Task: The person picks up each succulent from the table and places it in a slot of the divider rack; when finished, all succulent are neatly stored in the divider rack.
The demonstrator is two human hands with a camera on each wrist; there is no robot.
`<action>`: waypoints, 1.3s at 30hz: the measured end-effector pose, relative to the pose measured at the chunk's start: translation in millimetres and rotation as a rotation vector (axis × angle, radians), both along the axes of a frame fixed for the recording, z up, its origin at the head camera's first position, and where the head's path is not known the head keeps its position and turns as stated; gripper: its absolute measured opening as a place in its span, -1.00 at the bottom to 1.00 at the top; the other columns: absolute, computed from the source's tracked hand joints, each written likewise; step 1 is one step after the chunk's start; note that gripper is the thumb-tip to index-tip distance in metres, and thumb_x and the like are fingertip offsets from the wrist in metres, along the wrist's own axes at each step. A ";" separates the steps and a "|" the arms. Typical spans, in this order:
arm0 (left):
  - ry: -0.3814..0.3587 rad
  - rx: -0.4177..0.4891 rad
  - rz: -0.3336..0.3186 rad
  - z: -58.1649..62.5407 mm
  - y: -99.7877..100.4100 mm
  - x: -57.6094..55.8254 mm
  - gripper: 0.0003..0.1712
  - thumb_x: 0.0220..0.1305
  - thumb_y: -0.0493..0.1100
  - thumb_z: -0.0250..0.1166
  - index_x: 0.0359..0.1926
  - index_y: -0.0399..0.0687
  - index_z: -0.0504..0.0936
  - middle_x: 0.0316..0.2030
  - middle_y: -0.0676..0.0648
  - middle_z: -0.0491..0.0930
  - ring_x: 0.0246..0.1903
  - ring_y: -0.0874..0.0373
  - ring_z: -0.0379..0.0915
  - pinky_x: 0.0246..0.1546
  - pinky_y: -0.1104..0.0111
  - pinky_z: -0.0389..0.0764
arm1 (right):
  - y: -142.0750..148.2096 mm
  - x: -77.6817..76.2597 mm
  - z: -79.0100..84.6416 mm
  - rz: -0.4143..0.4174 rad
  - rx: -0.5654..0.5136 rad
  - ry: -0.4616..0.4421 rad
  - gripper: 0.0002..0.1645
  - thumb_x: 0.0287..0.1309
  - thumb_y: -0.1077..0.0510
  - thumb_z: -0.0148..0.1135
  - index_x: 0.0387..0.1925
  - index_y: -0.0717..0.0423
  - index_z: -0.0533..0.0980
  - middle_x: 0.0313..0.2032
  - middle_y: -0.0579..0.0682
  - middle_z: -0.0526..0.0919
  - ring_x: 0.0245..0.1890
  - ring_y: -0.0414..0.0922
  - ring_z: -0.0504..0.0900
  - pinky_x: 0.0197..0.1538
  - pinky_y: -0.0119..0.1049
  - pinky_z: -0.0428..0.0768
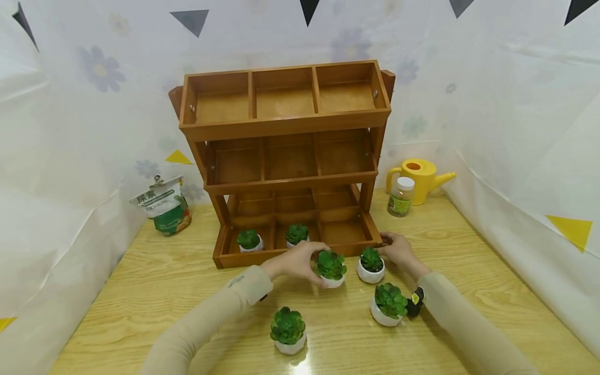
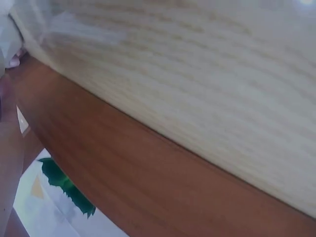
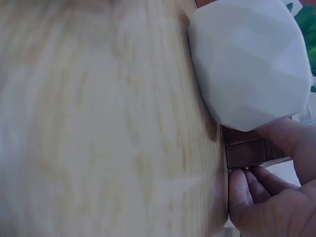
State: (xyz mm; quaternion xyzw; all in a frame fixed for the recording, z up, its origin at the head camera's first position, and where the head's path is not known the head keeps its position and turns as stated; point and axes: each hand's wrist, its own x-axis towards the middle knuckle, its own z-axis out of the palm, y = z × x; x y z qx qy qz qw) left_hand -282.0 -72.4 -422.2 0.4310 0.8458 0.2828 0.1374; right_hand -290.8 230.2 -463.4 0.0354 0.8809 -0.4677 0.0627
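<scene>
My left hand holds a white pot with a green succulent, fingers and thumb about its sides, just in front of the shelf. The wooden shelf has three tiers split into compartments. My right hand grips its bottom right front corner; in the right wrist view the fingers and thumb lie on either side of that corner. A potted succulent stands just left of this hand, its faceted white pot large in the right wrist view. Two more succulents sit in the bottom tier's left and middle compartments.
Nearer on the wood-grain table stand a succulent at front centre and another by the right wrist. A white-capped jar and yellow watering can are right of the shelf. A clipped bag stands left.
</scene>
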 end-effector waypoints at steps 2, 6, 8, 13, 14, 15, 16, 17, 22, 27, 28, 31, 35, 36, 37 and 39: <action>0.007 0.028 0.016 1.5 -0.3 -2.2 -0.17 -0.08 0.05 0.55 0.22 -0.07 0.44 0.12 0.00 0.53 0.10 0.13 0.46 0.20 0.20 0.44 | 0.0 0.1 -0.7 0.003 0.001 0.002 -0.27 0.12 0.30 0.23 0.31 0.42 0.24 0.21 0.41 0.40 0.19 0.25 0.42 0.16 0.01 0.48; 0.012 0.115 0.039 4.3 -0.1 -6.2 -0.24 -0.08 0.01 0.56 0.15 -0.05 0.48 0.02 0.03 0.58 0.00 0.18 0.51 0.09 0.30 0.52 | 0.2 0.4 -1.2 0.002 -0.009 -0.004 -0.27 0.13 0.32 0.22 0.32 0.42 0.22 0.22 0.41 0.38 0.21 0.25 0.40 0.18 0.03 0.47; 0.006 0.161 0.050 5.9 0.5 -8.0 -0.27 -0.07 -0.03 0.56 0.14 -0.07 0.48 0.00 0.01 0.58 -0.02 0.18 0.52 0.05 0.36 0.54 | 0.1 0.6 -0.6 0.002 -0.017 -0.005 -0.27 0.13 0.32 0.21 0.32 0.43 0.22 0.22 0.42 0.38 0.21 0.26 0.40 0.18 0.03 0.47; -0.065 0.296 0.062 9.4 3.4 -12.7 -0.30 -0.06 -0.20 0.54 0.13 -0.18 0.46 0.02 -0.11 0.56 -0.03 0.11 0.57 -0.01 0.43 0.58 | 0.1 0.4 0.5 0.002 -0.015 -0.006 -0.26 0.11 0.34 0.22 0.32 0.43 0.22 0.22 0.43 0.37 0.21 0.27 0.40 0.17 0.03 0.47; -0.075 0.318 0.065 9.9 4.1 -13.6 -0.30 -0.06 -0.22 0.54 0.13 -0.19 0.46 0.02 -0.12 0.56 -0.03 0.10 0.58 -0.01 0.40 0.59 | 0.1 0.5 0.4 0.002 -0.012 -0.007 -0.26 0.11 0.34 0.22 0.32 0.43 0.21 0.23 0.43 0.37 0.22 0.27 0.39 0.18 0.03 0.47; -0.070 0.332 0.076 10.6 4.7 -14.4 -0.31 -0.06 -0.22 0.54 0.12 -0.19 0.46 0.01 -0.13 0.57 -0.05 0.10 0.59 -0.02 0.37 0.60 | 0.0 0.8 0.8 0.003 -0.012 -0.008 -0.25 0.11 0.34 0.22 0.32 0.44 0.21 0.23 0.43 0.36 0.22 0.27 0.39 0.18 0.03 0.47; -0.060 0.339 0.088 11.0 5.5 -15.1 -0.31 -0.07 -0.21 0.55 0.12 -0.18 0.47 0.00 -0.12 0.58 -0.06 0.10 0.59 -0.03 0.33 0.61 | -0.1 1.1 0.9 0.002 -0.013 -0.010 -0.25 0.11 0.34 0.22 0.32 0.43 0.21 0.23 0.43 0.36 0.22 0.27 0.39 0.18 0.03 0.47; -0.047 0.342 0.102 11.4 6.4 -15.8 -0.30 -0.07 -0.19 0.55 0.12 -0.16 0.47 -0.01 -0.10 0.59 -0.07 0.12 0.59 -0.03 0.32 0.61 | -0.1 1.4 1.1 0.001 -0.013 -0.010 -0.25 0.10 0.34 0.22 0.32 0.44 0.21 0.23 0.43 0.36 0.22 0.27 0.39 0.18 0.03 0.47; 0.008 0.322 0.180 11.9 14.9 -19.2 -0.28 -0.10 -0.08 0.57 0.12 -0.09 0.49 -0.05 -0.02 0.63 -0.12 0.20 0.59 -0.06 0.38 0.59 | -0.2 2.9 1.9 0.001 -0.023 -0.011 -0.25 0.12 0.33 0.22 0.32 0.44 0.21 0.23 0.43 0.36 0.22 0.27 0.39 0.19 0.03 0.46; 0.009 0.317 0.243 12.7 27.6 -20.0 -0.30 -0.07 -0.02 0.55 0.11 -0.05 0.50 -0.07 0.02 0.63 -0.14 0.24 0.58 -0.10 0.44 0.58 | 0.1 3.2 2.0 0.001 -0.009 -0.010 -0.26 0.12 0.31 0.22 0.32 0.42 0.21 0.23 0.42 0.37 0.22 0.26 0.39 0.18 0.03 0.46; 0.006 0.316 0.259 13.4 29.9 -19.7 -0.30 -0.07 -0.01 0.55 0.11 -0.05 0.50 -0.07 0.02 0.63 -0.15 0.25 0.58 -0.11 0.44 0.58 | 0.2 2.9 1.6 0.002 -0.007 -0.009 -0.26 0.12 0.31 0.22 0.32 0.42 0.22 0.23 0.42 0.37 0.22 0.26 0.39 0.18 0.03 0.46; -0.007 0.315 0.296 15.6 35.5 -18.7 -0.28 -0.06 0.03 0.53 0.14 -0.07 0.49 -0.06 0.00 0.62 -0.17 0.24 0.57 -0.14 0.43 0.59 | 0.1 2.2 0.3 0.000 -0.016 -0.007 -0.26 0.11 0.33 0.22 0.32 0.41 0.22 0.23 0.41 0.37 0.22 0.26 0.39 0.19 0.02 0.46; 0.000 0.309 0.344 17.1 40.6 -17.9 -0.25 -0.05 0.05 0.53 0.17 -0.06 0.48 -0.03 0.00 0.60 -0.14 0.20 0.57 -0.11 0.38 0.60 | -0.2 1.2 -1.1 0.000 -0.021 0.001 -0.26 0.10 0.33 0.23 0.32 0.41 0.23 0.22 0.41 0.38 0.22 0.25 0.40 0.18 0.01 0.46; 0.010 0.307 0.356 16.9 41.7 -18.0 -0.25 -0.04 0.05 0.52 0.17 -0.07 0.48 -0.01 0.00 0.59 -0.11 0.18 0.56 -0.08 0.36 0.59 | -0.3 0.9 -1.1 0.000 -0.022 0.004 -0.26 0.10 0.33 0.23 0.31 0.42 0.23 0.22 0.41 0.39 0.22 0.25 0.40 0.18 0.01 0.47; 0.020 0.312 0.364 16.8 42.7 -17.8 -0.24 -0.04 0.06 0.52 0.18 -0.08 0.49 0.01 -0.01 0.59 -0.08 0.16 0.56 -0.06 0.34 0.59 | -0.5 0.7 -0.9 -0.002 -0.026 0.006 -0.26 0.09 0.34 0.23 0.31 0.42 0.24 0.21 0.41 0.39 0.21 0.25 0.40 0.18 0.01 0.47; 0.040 0.318 0.382 16.0 45.0 -17.9 -0.24 -0.03 0.06 0.52 0.19 -0.09 0.49 0.04 -0.03 0.59 -0.03 0.12 0.55 0.00 0.29 0.58 | -0.6 0.6 -0.4 0.000 -0.029 0.013 -0.26 0.09 0.34 0.23 0.31 0.43 0.24 0.20 0.42 0.40 0.20 0.26 0.41 0.17 0.00 0.48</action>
